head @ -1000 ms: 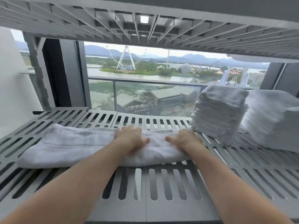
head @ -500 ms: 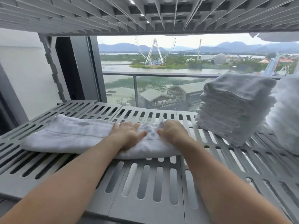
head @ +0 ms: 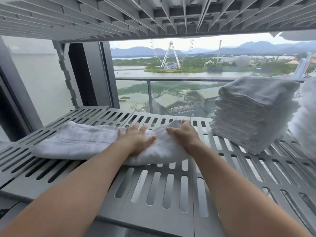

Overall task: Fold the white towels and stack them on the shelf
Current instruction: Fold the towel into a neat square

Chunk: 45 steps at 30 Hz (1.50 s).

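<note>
A long white towel (head: 77,142), folded lengthwise, lies across the grey slotted shelf (head: 159,189). My left hand (head: 136,139) presses flat on it with fingers spread, a little right of its middle. My right hand (head: 181,134) grips the towel's right end, and the far corner there is lifted and bunched. A tall stack of folded white towels (head: 253,113) stands on the shelf to the right, apart from my hands.
A second pile of white towels (head: 306,124) sits at the far right edge. Another slotted shelf (head: 119,16) hangs low overhead. A window with a glass railing (head: 171,93) is behind, and a grey upright post (head: 66,74) stands at back left.
My right hand has closed on the towel's right end and lifted its corner, moving it leftward toward my left hand. The view has shifted closer and to the left.
</note>
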### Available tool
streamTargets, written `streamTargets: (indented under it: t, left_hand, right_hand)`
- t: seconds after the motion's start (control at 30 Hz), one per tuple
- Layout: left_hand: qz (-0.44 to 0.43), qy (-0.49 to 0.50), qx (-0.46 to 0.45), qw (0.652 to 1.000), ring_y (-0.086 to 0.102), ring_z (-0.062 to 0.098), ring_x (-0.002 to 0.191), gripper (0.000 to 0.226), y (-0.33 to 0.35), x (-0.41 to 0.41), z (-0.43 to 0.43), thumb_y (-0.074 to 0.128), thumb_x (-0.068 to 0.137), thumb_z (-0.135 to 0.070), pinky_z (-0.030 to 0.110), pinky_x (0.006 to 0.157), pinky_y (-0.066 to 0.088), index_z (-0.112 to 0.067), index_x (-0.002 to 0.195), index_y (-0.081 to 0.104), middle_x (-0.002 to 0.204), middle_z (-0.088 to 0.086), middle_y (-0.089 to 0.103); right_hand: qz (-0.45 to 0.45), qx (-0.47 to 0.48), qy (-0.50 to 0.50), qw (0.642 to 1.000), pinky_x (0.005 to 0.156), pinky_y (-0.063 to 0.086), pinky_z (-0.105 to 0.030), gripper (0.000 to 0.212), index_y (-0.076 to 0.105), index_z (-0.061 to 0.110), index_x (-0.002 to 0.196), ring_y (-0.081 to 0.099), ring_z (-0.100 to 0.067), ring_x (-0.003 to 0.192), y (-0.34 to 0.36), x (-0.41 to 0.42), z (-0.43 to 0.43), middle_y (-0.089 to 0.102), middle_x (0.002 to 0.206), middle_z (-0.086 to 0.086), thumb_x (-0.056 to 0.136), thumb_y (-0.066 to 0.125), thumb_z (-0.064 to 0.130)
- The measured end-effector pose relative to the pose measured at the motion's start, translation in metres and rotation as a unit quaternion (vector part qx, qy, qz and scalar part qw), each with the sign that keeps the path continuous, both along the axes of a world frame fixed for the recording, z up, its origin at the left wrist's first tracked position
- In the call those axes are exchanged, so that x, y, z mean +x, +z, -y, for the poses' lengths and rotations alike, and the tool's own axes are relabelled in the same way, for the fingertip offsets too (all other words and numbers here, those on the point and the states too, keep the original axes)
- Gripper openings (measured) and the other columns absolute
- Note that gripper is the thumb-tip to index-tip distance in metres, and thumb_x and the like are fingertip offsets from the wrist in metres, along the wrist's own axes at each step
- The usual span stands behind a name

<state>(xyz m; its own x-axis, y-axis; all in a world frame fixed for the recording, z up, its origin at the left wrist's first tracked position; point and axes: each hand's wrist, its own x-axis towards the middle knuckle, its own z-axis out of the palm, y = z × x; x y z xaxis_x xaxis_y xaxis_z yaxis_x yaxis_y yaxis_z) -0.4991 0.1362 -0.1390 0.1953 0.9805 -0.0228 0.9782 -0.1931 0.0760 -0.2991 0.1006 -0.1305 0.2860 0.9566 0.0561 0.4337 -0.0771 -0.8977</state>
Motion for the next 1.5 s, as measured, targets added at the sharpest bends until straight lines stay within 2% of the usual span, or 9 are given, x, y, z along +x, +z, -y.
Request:
streamTargets:
  t: [0.13, 0.23, 0.57, 0.67, 0.77, 0.93, 1.27, 1.4, 1.5]
  left_hand:
    - [0.072, -0.072, 0.010, 0.995, 0.008, 0.017, 0.156, 0.063, 0.009, -0.051, 0.001, 0.044, 0.099, -0.051, 0.049, 0.125, 0.013, -0.036, 0.157, 0.027, 0.170, -0.001, 0.012]
    - [0.047, -0.083, 0.019, 0.995, 0.020, 0.014, 0.153, 0.059, 0.022, -0.100, 0.001, 0.053, 0.093, -0.060, 0.046, 0.123, 0.020, -0.040, 0.148, 0.043, 0.166, -0.007, 0.025]
    - [-0.041, 0.011, 0.026, 0.999, 0.008, 0.029, 0.156, 0.052, 0.036, -0.223, -0.014, 0.026, 0.099, -0.067, 0.072, 0.112, -0.014, -0.049, 0.140, 0.052, 0.168, 0.003, 0.022]
    - [0.159, 0.040, -0.042, 0.986, 0.013, 0.027, 0.156, 0.057, 0.032, -0.259, -0.021, 0.021, 0.106, -0.055, 0.067, 0.121, -0.002, -0.032, 0.155, 0.037, 0.168, 0.004, 0.022]
    - [0.471, 0.047, -0.136, 0.870, 0.023, 0.025, 0.153, 0.077, 0.027, -0.279, -0.020, 0.029, 0.102, -0.065, 0.045, 0.126, 0.009, -0.011, 0.156, 0.037, 0.165, 0.008, 0.029]
    - [0.625, 0.060, -0.199, 0.752, 0.055, 0.035, 0.130, 0.091, 0.022, -0.300, -0.029, 0.024, 0.095, -0.078, 0.048, 0.116, 0.037, -0.005, 0.142, 0.053, 0.143, 0.023, 0.054]
    - [0.672, 0.041, -0.208, 0.709, 0.064, 0.018, 0.119, 0.091, 0.016, -0.303, -0.036, 0.019, 0.097, -0.075, 0.030, 0.108, 0.044, -0.001, 0.138, 0.052, 0.130, 0.016, 0.064]
    - [0.674, 0.044, -0.234, 0.699, 0.064, 0.031, 0.120, 0.082, 0.023, -0.304, -0.040, 0.022, 0.099, -0.072, 0.045, 0.114, 0.041, -0.006, 0.123, 0.064, 0.125, 0.018, 0.070]
    - [0.639, 0.066, -0.202, 0.739, 0.062, 0.022, 0.112, 0.081, 0.038, -0.313, -0.049, 0.024, 0.101, -0.070, 0.041, 0.104, 0.047, -0.007, 0.146, 0.049, 0.131, 0.008, 0.063]
  right_hand:
    - [-0.115, 0.057, -0.016, 0.992, 0.098, 0.052, -0.044, 0.050, 0.048, 0.007, 0.117, 0.064, -0.029, 0.105, 0.014, -0.017, -0.001, 0.060, 0.116, -0.016, 0.083, 0.076, 0.029]
    - [-0.176, 0.090, -0.017, 0.980, 0.094, 0.055, -0.048, 0.059, 0.043, 0.007, 0.127, 0.066, -0.030, 0.102, 0.032, -0.044, -0.008, 0.060, 0.119, -0.015, 0.082, 0.078, 0.026]
    - [0.033, 0.071, 0.039, 0.996, 0.063, 0.054, -0.032, 0.059, 0.053, 0.008, 0.124, 0.067, -0.028, 0.089, 0.070, -0.193, -0.050, 0.063, 0.106, -0.011, 0.075, 0.074, 0.033]
    - [0.085, 0.060, 0.035, 0.994, 0.073, 0.057, -0.037, 0.059, 0.048, 0.017, 0.127, 0.064, -0.027, 0.091, 0.073, -0.240, -0.059, 0.060, 0.101, -0.004, 0.075, 0.072, 0.029]
    - [0.125, 0.030, 0.039, 0.991, 0.081, 0.057, -0.041, 0.052, 0.049, 0.018, 0.124, 0.062, -0.028, 0.094, 0.070, -0.287, -0.067, 0.059, 0.100, -0.005, 0.077, 0.069, 0.026]
    - [0.225, -0.009, 0.031, 0.974, 0.080, 0.043, -0.030, 0.052, 0.047, 0.013, 0.134, 0.059, -0.032, 0.110, 0.061, -0.341, -0.075, 0.060, 0.124, -0.015, 0.085, 0.062, 0.022]
    - [0.270, -0.023, 0.039, 0.962, 0.070, 0.043, -0.029, 0.052, 0.052, 0.011, 0.126, 0.062, -0.026, 0.098, 0.050, -0.375, -0.078, 0.065, 0.110, -0.009, 0.083, 0.065, 0.037]
    - [0.092, -0.050, 0.014, 0.994, 0.046, 0.052, -0.028, 0.053, 0.049, 0.004, 0.112, 0.071, -0.031, 0.057, 0.054, -0.376, -0.074, 0.071, 0.064, -0.013, 0.095, 0.043, 0.054]
    - [-0.019, -0.053, 0.032, 0.998, 0.043, 0.051, -0.030, 0.047, 0.050, 0.004, 0.101, 0.072, -0.034, 0.056, 0.054, -0.369, -0.065, 0.071, 0.061, -0.015, 0.103, 0.026, 0.045]
